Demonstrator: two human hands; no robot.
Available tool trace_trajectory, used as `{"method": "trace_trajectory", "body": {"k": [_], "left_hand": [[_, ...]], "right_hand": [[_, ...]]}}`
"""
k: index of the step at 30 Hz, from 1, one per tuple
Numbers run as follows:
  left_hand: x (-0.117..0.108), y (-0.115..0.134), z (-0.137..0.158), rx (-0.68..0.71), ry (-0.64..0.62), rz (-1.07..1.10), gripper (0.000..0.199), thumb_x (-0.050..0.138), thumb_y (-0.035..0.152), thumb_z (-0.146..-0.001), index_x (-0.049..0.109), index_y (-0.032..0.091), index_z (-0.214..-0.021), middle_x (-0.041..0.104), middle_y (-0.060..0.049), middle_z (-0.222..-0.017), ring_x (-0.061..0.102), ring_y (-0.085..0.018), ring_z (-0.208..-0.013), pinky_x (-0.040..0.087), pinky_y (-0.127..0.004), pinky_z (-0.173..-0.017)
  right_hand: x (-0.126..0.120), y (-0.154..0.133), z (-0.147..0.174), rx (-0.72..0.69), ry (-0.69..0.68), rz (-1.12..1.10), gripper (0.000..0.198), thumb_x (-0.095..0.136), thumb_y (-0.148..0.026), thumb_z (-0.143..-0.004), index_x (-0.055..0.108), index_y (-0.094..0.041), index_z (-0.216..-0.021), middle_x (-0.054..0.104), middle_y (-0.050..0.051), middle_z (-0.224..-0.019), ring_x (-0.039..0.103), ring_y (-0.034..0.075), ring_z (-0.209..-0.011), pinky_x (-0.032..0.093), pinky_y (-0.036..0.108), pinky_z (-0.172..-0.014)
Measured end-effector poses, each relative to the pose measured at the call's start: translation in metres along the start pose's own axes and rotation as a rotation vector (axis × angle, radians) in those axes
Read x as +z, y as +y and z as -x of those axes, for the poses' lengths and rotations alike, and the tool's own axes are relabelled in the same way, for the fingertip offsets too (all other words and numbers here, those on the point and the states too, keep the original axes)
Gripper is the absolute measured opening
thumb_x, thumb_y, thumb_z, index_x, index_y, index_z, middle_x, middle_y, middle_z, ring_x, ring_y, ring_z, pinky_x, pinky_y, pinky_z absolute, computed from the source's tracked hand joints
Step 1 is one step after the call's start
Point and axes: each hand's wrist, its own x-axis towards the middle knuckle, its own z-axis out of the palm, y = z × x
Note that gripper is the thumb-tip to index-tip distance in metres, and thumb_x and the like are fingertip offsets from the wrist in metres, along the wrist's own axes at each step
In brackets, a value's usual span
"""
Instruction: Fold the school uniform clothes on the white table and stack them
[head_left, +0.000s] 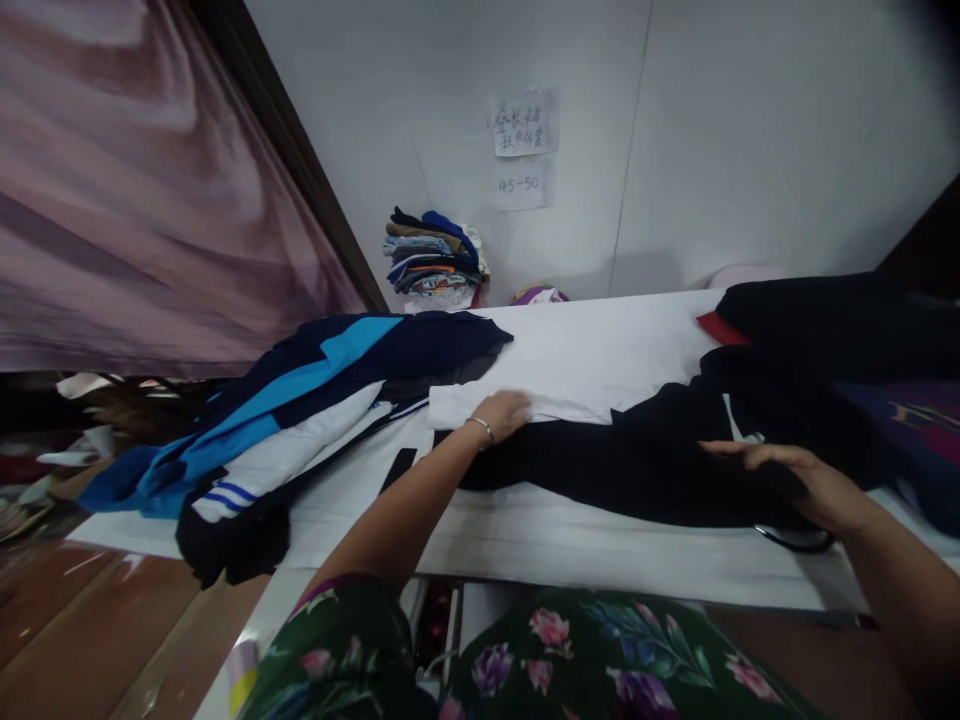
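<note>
A long-sleeved garment [600,470], black with a white part, lies spread across the white-covered table in front of me. My left hand [504,412] rests flat on it where the white part meets the black, its fingers slightly blurred and stretched out. Toward the right, my right hand [814,485] has black cloth between its thumb and fingers, with the index finger extended along the fabric. Part of the thumb is hidden by that cloth. A dark ring-shaped band [795,540] shows just below this wrist.
To the left lie a navy and light-blue garment [322,370] and a white, black and blue-striped one [277,450], hanging over the edge. Dark clothes [817,310] are heaped at right. A folded stack [435,260] stands by the wall below paper signs [525,125]. A pink curtain [150,180] hangs left.
</note>
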Motion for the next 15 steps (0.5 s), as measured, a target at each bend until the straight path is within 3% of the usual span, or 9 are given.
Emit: {"method": "trace_trajectory", "body": {"k": [3, 8, 12, 15], "left_hand": [[0.015, 0.002, -0.001, 0.012, -0.142, -0.059, 0.029, 0.055, 0.036, -0.087, 0.068, 0.019, -0.106, 0.064, -0.008, -0.116, 0.056, -0.022, -0.108, 0.042, -0.033, -0.095], [0.009, 0.011, -0.008, -0.085, -0.086, -0.013, 0.039, 0.042, 0.041, -0.093, 0.071, 0.017, -0.084, 0.068, -0.008, -0.091, 0.06, -0.019, -0.089, 0.044, -0.029, -0.081], [0.003, 0.065, -0.014, -0.079, 0.082, 0.082, 0.038, 0.041, 0.042, -0.093, 0.07, 0.019, -0.084, 0.068, -0.005, -0.09, 0.06, -0.017, -0.087, 0.043, -0.027, -0.078], [0.009, 0.114, -0.012, -0.043, 0.061, 0.211, 0.041, 0.039, 0.048, -0.093, 0.07, 0.022, -0.09, 0.07, -0.003, -0.089, 0.061, -0.017, -0.084, 0.045, -0.027, -0.076]], "right_hand": [[0.003, -0.009, 0.009, -0.059, -0.172, 0.169, 0.026, 0.065, -0.051, -0.07, 0.07, -0.026, -0.064, 0.066, 0.008, -0.12, 0.057, 0.035, -0.116, 0.033, 0.048, -0.106], [0.008, -0.011, 0.019, -0.063, -0.176, 0.227, 0.015, 0.055, -0.029, -0.067, 0.07, -0.025, -0.068, 0.066, 0.006, -0.121, 0.058, 0.034, -0.115, 0.036, 0.047, -0.104], [0.012, -0.004, 0.02, -0.162, -0.106, 0.177, 0.014, 0.056, -0.03, -0.07, 0.069, -0.024, -0.068, 0.068, 0.007, -0.116, 0.06, 0.033, -0.111, 0.039, 0.047, -0.102], [0.015, -0.001, 0.021, -0.238, 0.02, 0.103, 0.016, 0.06, -0.037, -0.074, 0.069, -0.025, -0.068, 0.069, 0.007, -0.114, 0.061, 0.031, -0.109, 0.042, 0.046, -0.099]]}}
